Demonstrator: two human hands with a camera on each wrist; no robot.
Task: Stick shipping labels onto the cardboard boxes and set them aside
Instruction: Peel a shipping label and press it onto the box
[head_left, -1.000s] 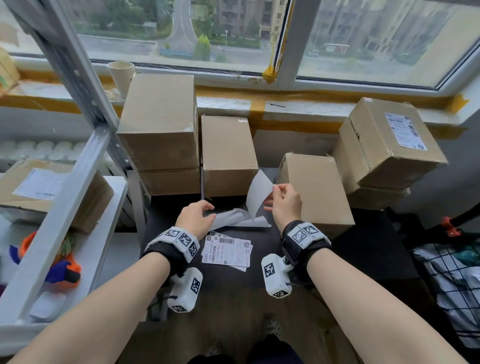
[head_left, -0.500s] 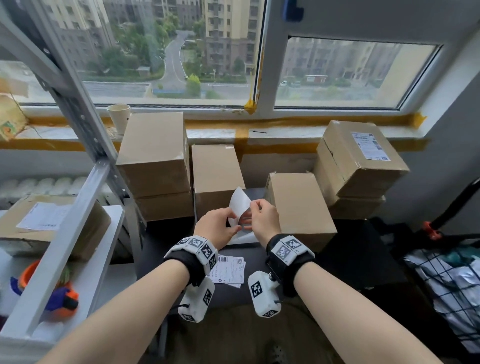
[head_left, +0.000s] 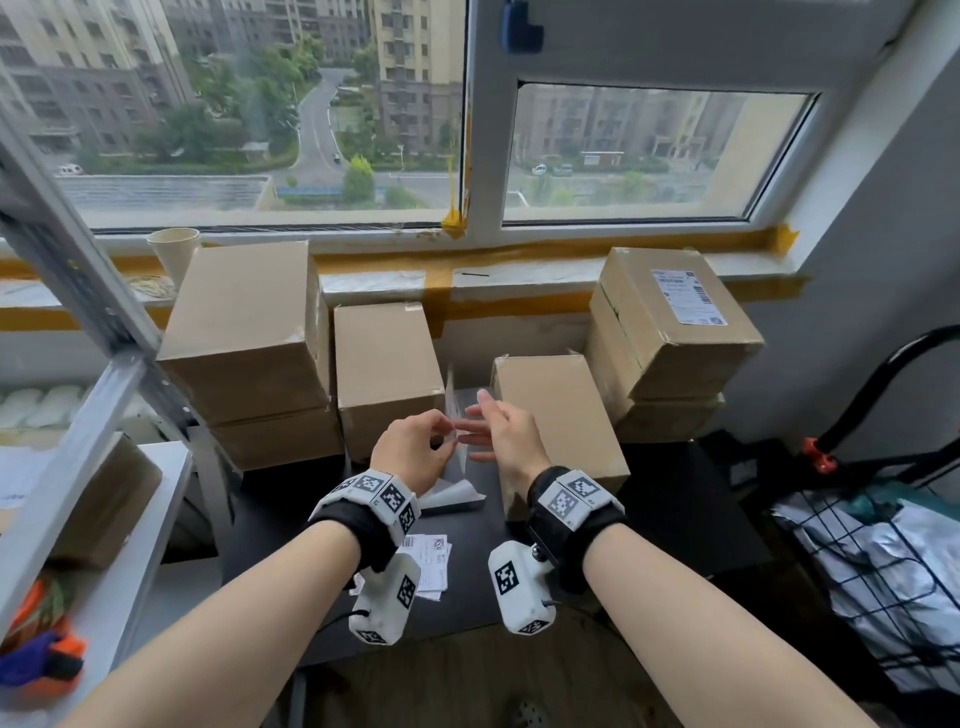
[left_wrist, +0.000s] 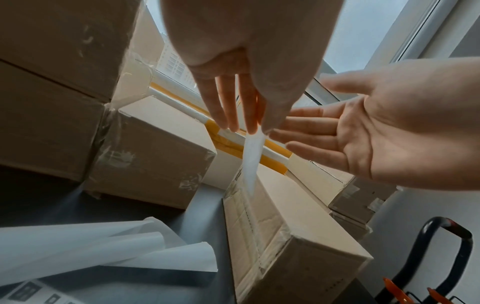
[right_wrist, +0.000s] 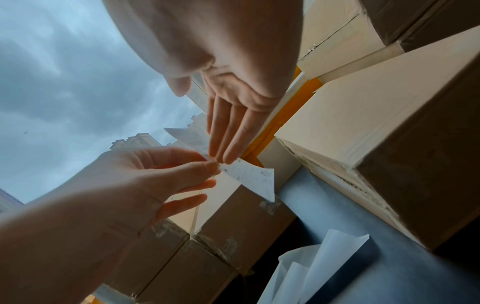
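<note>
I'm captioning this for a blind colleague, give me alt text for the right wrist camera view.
The left hand pinches a white shipping label in mid-air while the open right hand touches it with straight fingertips. Cardboard boxes stand around a dark table, where curled white backing paper lies, with cloudy sky through the window behind.

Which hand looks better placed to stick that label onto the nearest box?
Probably left: the left hand pinches the label, while the right hand is open beside the box, free to smooth it.
</note>
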